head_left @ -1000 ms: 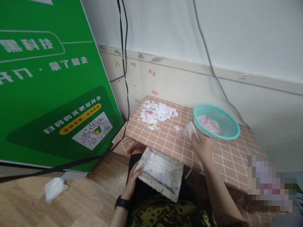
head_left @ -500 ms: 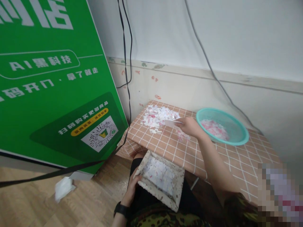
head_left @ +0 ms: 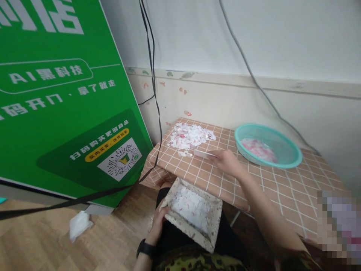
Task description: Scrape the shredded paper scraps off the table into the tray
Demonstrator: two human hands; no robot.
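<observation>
My left hand [head_left: 161,217] grips the left rim of a shallow rectangular tray [head_left: 184,227] below the table edge, over my lap. White paper scraps [head_left: 190,205] with a few red marks lie in the tray. Over the table my right hand [head_left: 225,162] is closed on one end of a flat white card [head_left: 204,154], held low at the cloth. Just beyond the card is a loose pile of white and pink scraps [head_left: 191,135]. To the right of that hand stands a turquoise mesh basket [head_left: 295,162] with pink and white scraps [head_left: 258,149] in it.
A brown checked cloth [head_left: 270,184] covers the table against the wall. On the left stands a large green cabinet [head_left: 62,131] with white lettering. A black strap [head_left: 84,199] crosses before it. A white plastic bag [head_left: 80,225] lies on the wooden floor.
My right hand has lowered the card towards the near side of the table. The small pink cluster beside that hand no longer shows. The tray stays in my left hand.
</observation>
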